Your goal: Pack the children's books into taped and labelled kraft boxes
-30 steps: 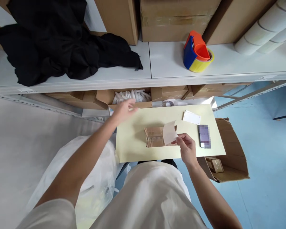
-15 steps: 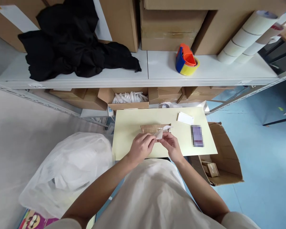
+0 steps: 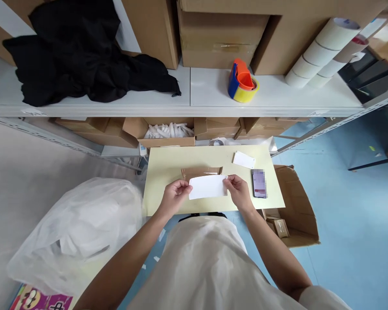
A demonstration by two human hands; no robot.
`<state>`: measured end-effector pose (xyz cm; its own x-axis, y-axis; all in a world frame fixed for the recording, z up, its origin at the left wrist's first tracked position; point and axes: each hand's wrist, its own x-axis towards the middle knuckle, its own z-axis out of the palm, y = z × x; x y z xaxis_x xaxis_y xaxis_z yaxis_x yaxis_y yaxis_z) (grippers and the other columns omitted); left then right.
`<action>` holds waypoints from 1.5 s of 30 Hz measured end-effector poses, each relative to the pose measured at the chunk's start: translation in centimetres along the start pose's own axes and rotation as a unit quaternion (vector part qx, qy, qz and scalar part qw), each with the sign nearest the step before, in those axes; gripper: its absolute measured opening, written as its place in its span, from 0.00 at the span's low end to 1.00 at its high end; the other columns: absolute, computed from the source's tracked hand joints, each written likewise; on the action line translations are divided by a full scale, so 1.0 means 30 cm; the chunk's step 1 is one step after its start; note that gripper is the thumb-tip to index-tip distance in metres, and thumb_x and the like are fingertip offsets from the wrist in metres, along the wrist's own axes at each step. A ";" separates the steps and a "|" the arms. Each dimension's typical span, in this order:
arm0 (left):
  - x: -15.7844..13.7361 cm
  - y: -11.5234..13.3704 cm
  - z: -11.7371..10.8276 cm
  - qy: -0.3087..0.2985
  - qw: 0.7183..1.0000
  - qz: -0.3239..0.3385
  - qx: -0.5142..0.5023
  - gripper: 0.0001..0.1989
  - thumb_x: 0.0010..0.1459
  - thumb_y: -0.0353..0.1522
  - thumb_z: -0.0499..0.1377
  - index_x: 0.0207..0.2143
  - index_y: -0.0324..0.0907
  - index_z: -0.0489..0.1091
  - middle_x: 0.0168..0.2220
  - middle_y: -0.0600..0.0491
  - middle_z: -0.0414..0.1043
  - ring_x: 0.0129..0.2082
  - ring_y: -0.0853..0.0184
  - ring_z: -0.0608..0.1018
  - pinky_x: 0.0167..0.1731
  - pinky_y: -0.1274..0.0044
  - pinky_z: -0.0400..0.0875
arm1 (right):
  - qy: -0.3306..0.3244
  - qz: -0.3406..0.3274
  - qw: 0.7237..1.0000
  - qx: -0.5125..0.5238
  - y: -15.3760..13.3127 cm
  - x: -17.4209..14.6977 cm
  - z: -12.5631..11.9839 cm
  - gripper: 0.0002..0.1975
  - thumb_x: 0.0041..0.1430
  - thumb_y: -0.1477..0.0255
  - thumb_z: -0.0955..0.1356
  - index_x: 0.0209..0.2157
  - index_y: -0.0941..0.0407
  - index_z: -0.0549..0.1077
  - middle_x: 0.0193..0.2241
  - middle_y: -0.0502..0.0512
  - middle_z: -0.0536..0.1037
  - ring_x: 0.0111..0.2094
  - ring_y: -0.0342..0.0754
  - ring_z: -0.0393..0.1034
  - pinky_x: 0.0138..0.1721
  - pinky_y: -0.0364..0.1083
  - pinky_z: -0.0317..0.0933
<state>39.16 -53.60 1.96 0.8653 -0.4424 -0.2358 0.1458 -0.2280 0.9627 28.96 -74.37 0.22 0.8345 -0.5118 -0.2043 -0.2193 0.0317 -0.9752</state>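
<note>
A white paper label is stretched flat between my two hands. My left hand pinches its left end, and my right hand pinches its upper right corner. Behind and partly under the label lies a brown cardboard box, taped along its top; the label hides much of it. Both rest over a pale yellow table. To the right of my right hand lie a phone and, farther back, a white slip or stack of labels.
A shelf behind the table bears black cloth, a tape dispenser and tape rolls. Below stands a box of white items. A large open carton sits right, a white plastic bag left.
The label, curled and held close between my fingers before, is now spread out flat. My hands have moved apart, and the whole view has shifted slightly.
</note>
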 end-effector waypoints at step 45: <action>0.244 -0.161 0.032 0.029 0.849 -0.063 0.524 0.21 0.48 0.42 0.61 0.43 0.43 0.67 0.28 0.49 0.77 0.32 0.55 0.78 0.30 0.71 0.67 | 0.050 -0.076 0.810 -0.579 0.197 0.140 0.135 0.17 0.61 0.67 0.60 0.48 0.58 0.71 0.38 0.65 0.75 0.39 0.57 0.64 0.44 0.56 0.46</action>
<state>44.34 -56.57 -4.55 0.9009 -0.3204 -0.2929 -0.2415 -0.9306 0.2752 33.22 -72.87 -6.75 0.8640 -0.5030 -0.0243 -0.4933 -0.8357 -0.2414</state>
